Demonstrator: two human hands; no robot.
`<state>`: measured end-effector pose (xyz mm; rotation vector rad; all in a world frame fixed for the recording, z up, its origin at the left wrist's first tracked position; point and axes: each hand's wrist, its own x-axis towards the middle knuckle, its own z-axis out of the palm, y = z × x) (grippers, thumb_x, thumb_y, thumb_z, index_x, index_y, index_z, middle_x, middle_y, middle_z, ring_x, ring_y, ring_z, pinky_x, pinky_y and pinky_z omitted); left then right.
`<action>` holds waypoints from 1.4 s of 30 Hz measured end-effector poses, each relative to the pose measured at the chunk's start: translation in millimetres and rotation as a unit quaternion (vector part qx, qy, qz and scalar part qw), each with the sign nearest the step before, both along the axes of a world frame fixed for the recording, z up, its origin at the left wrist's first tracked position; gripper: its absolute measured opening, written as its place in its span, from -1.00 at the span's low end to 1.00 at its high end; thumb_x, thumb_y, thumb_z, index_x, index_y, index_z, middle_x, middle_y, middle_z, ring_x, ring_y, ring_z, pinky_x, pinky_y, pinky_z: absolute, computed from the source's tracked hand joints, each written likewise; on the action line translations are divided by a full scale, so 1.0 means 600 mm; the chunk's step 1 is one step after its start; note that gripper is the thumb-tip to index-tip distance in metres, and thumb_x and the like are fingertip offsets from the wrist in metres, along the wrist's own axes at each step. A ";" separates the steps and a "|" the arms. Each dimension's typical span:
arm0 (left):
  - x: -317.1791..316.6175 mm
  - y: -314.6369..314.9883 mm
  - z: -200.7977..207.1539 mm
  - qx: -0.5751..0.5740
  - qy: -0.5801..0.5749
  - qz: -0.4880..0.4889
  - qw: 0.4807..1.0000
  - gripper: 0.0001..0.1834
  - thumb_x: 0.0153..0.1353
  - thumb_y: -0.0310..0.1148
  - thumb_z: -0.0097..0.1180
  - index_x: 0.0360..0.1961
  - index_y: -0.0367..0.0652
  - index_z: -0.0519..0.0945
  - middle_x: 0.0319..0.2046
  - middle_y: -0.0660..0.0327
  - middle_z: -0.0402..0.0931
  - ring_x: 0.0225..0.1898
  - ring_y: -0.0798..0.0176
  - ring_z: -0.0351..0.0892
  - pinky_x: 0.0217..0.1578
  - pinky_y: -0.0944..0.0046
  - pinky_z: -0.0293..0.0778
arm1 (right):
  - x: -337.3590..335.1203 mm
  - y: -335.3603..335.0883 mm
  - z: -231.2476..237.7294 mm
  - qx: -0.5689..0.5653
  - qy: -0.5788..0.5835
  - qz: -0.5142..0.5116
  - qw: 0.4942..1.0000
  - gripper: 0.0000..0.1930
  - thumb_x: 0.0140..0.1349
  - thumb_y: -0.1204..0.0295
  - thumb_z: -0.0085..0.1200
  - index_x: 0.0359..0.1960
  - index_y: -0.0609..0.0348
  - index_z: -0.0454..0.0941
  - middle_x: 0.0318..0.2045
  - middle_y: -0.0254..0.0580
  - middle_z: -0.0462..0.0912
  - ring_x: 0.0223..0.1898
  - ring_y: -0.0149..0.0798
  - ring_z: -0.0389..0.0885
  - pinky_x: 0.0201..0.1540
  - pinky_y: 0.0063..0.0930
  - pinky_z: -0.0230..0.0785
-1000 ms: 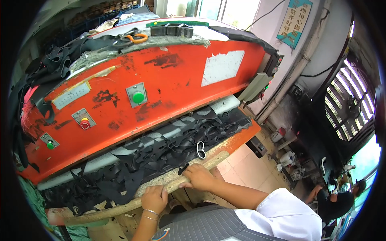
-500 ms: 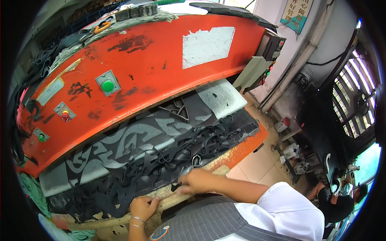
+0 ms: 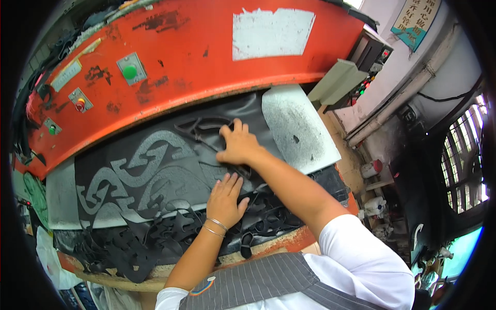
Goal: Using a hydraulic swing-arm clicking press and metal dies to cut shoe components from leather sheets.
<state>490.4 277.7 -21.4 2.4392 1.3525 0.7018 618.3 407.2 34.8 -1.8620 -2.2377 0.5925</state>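
A black leather-like sheet with curved cut-outs lies on the pale cutting board in front of the red machine. On the sheet's right part sits a dark metal cutting die with a curved outline. My right hand grips the die from above, thumb and fingers bent over its edges; part of the die is hidden beneath it. Flat against the sheet's near edge, my left hand has its fingers stretched out, just below the die. It holds nothing.
Tangled black scraps cover the ledge in front of the board. The red press beam spans the back, with a green button and a red one. A grey control box stands at the right.
Both hands have moved forward from the machine's front edge onto the sheet. My right hand has taken hold of the cutting die; my left has opened flat. The view has shifted closer over the board.
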 end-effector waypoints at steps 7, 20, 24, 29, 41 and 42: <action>0.008 -0.009 -0.001 0.030 0.020 0.023 0.999 -0.33 0.03 -0.18 0.23 0.19 -0.17 0.42 0.23 0.06 0.35 0.29 -0.01 0.26 0.27 -0.05 0.15 | 0.137 0.022 0.040 -0.032 0.147 -0.035 0.988 -0.31 -0.16 0.03 0.26 0.03 0.13 0.46 0.09 0.23 0.34 0.09 0.19 0.41 0.14 -0.14 0.32; 0.010 -0.004 0.004 0.030 0.026 0.008 0.999 -0.33 0.03 -0.18 0.24 0.19 -0.17 0.41 0.23 0.06 0.34 0.30 -0.01 0.24 0.28 -0.03 0.12 | 0.117 -0.014 -0.033 0.123 0.008 -0.167 0.978 -0.22 -0.07 -0.08 0.27 0.10 0.19 0.38 0.26 0.40 0.13 0.26 0.35 0.15 0.21 0.07 0.20; 0.011 -0.003 0.008 -0.006 -0.023 0.019 1.000 -0.41 0.03 -0.22 0.23 0.12 -0.15 0.47 0.21 0.06 0.36 0.30 -0.01 0.25 0.28 -0.05 0.10 | 0.203 -0.063 -0.040 0.095 0.108 -0.014 0.990 -0.04 -0.19 -0.14 0.37 0.20 0.18 0.32 0.29 0.48 0.10 0.34 0.39 0.03 0.32 0.04 0.02; 0.051 0.047 0.017 -0.008 -0.097 -0.003 0.995 -0.59 0.03 -0.30 0.18 -0.05 -0.14 0.52 0.17 0.05 0.40 0.28 -0.01 0.27 0.27 -0.07 0.10 | 0.224 -0.104 -0.056 0.132 0.033 0.059 0.989 0.07 -0.36 -0.17 0.44 0.22 0.13 0.31 0.28 0.42 0.16 0.37 0.28 0.04 0.36 -0.01 -0.06; 0.086 0.079 0.016 -0.013 -0.053 0.012 0.998 -0.71 0.05 -0.32 0.10 -0.17 -0.14 0.50 0.21 -0.04 0.35 0.31 0.00 0.24 0.31 -0.06 0.05 | 0.213 -0.092 -0.057 0.177 0.111 0.057 0.976 -0.04 -0.43 -0.02 0.52 0.10 0.14 0.41 0.24 0.46 0.22 0.34 0.27 0.15 0.34 -0.06 0.05; 0.084 0.078 0.018 -0.013 -0.054 0.014 0.998 -0.71 0.04 -0.32 0.10 -0.17 -0.14 0.51 0.21 -0.05 0.35 0.31 -0.01 0.24 0.31 -0.06 0.05 | 0.211 -0.093 -0.057 0.187 0.110 0.064 0.974 -0.06 -0.39 -0.01 0.50 0.10 0.17 0.41 0.22 0.46 0.26 0.32 0.29 0.16 0.33 -0.03 0.05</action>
